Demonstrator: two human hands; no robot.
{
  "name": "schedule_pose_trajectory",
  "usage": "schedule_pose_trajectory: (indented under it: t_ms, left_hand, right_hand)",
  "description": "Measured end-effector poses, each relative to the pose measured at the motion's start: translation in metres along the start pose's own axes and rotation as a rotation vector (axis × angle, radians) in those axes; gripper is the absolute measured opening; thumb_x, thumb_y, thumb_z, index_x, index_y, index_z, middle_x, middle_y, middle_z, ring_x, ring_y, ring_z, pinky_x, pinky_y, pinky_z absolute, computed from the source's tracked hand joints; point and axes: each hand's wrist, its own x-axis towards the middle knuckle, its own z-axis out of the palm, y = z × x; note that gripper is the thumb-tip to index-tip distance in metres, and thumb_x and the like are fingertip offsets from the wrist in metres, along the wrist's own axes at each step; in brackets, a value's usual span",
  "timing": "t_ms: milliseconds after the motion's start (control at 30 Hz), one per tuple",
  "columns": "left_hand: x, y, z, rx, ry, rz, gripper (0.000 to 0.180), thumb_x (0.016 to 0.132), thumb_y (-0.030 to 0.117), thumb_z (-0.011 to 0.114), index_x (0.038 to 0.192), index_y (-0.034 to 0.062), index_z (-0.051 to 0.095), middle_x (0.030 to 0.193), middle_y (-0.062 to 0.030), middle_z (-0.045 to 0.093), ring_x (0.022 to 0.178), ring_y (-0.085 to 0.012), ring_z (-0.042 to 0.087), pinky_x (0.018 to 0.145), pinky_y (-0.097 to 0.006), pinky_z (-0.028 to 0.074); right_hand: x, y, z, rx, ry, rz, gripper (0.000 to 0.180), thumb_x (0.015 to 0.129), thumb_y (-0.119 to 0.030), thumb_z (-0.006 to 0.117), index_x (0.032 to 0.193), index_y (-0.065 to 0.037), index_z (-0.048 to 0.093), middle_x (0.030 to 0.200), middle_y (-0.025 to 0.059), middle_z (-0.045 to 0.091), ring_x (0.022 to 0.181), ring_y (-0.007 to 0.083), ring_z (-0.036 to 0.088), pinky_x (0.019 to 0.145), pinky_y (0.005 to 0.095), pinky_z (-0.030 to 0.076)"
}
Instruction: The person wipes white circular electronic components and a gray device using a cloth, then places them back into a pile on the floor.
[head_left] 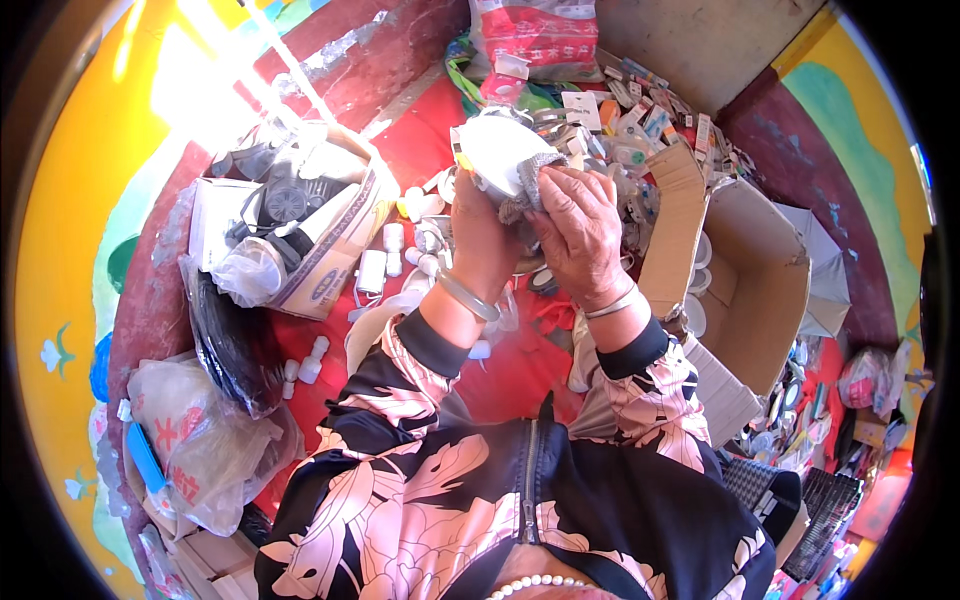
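Note:
My left hand grips a smooth white rounded object from its near side and holds it up in front of me. Its exact kind is not clear. With bent fingers, my right hand presses a grey knitted cloth against the object's right edge. Below and left of my hands, small white plastic fittings lie on a red cloth. The white object and my fingers hide part of the pile behind them.
At the left stands a carton of dark appliances, with a plastic bag nearer me. An open cardboard box holding white round pieces stands at the right. Many small boxes are heaped at the back, before a red-and-white sack.

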Motion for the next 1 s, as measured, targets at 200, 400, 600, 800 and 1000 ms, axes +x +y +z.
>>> schedule_pose_trajectory:
  t_ms: [200,400,600,800,1000]
  left_hand:
    - [0.004,-0.026,-0.006,0.080,0.191,-0.136,0.044,0.095,0.046,0.035,0.106,0.0083,0.054,0.096,-0.0006,0.061,0.082,-0.0160,0.060,0.073,-0.030,0.049]
    - [0.009,-0.005,-0.017,0.700,0.057,0.070,0.045,0.095,0.044,0.041,0.089,0.0030,0.059,0.070,0.0020,0.056,0.058,-0.0052,0.047,0.054,-0.021,0.040]
    - [0.018,0.001,-0.007,0.538,-0.129,0.061,0.042,0.093,0.042,0.050,0.100,0.0009,0.058,0.091,0.0002,0.058,0.082,-0.0048,0.050,0.072,-0.021,0.041]
    - [0.017,0.009,-0.008,0.589,-0.189,0.007,0.038,0.096,0.033,0.046,0.098,-0.0006,0.062,0.084,-0.0008,0.061,0.073,-0.0053,0.053,0.064,-0.020,0.044]
    - [0.018,0.017,-0.018,1.067,-0.389,0.201,0.034,0.097,0.027,0.045,0.089,-0.0013,0.063,0.072,0.0010,0.059,0.065,-0.0053,0.051,0.056,-0.022,0.042]
  right_hand:
    - [-0.003,-0.001,0.010,-0.014,0.169,0.062,0.034,0.073,-0.005,0.062,0.106,-0.001,0.054,0.098,0.0137,0.059,0.090,0.0315,0.057,0.079,0.0413,0.043]
    - [-0.013,0.043,-0.013,1.091,0.503,0.816,0.019,0.092,-0.008,0.053,0.108,0.001,0.059,0.095,0.0047,0.064,0.083,0.0097,0.061,0.075,0.0217,0.050]
    - [-0.015,0.038,-0.005,1.234,0.423,0.913,0.020,0.093,-0.008,0.050,0.109,0.002,0.058,0.097,0.0053,0.064,0.084,0.0098,0.061,0.075,0.0221,0.050]
    - [-0.011,0.031,-0.012,1.022,0.083,0.837,0.019,0.091,-0.008,0.055,0.106,0.002,0.058,0.090,-0.0020,0.059,0.082,0.0036,0.051,0.073,0.0178,0.043]
    - [-0.008,0.032,-0.027,0.781,-0.168,0.776,0.020,0.091,-0.008,0.054,0.108,0.002,0.056,0.089,0.0002,0.059,0.083,0.0053,0.050,0.074,0.0212,0.044]
